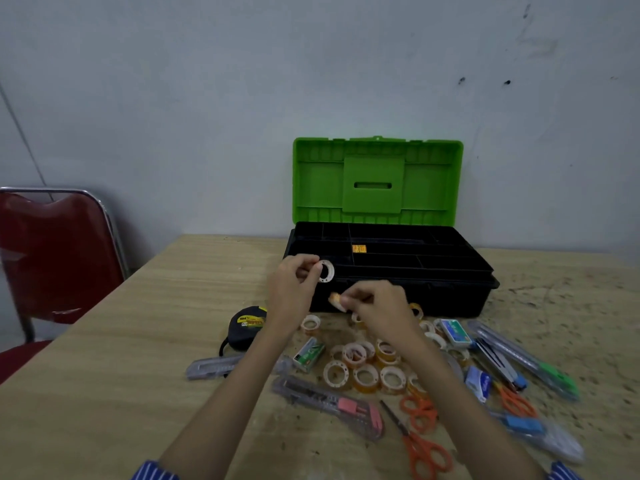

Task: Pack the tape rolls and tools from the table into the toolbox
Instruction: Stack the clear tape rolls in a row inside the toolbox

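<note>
A pale wood-grain desk [145, 306], scuffed and speckled with dark marks toward its right side, stands against a grey-white wall [207, 98] (a few dark spots on it). A red chair [52, 251] sits at the desk's left edge. The toolbox [388, 265], green lid upright, rests at the far edge. The left hand [294, 289] pinches a white tape roll [325, 270] over the box's near-left corner; the right hand [374, 306] pinches another roll [337, 301] just before its front wall. More tape rolls [363, 368], cutters and scissors [426, 448] lie scattered nearer.

A scuffed pale wall [207, 98] backs the wooden table [138, 323]; a red chair [52, 251] stands left
</note>
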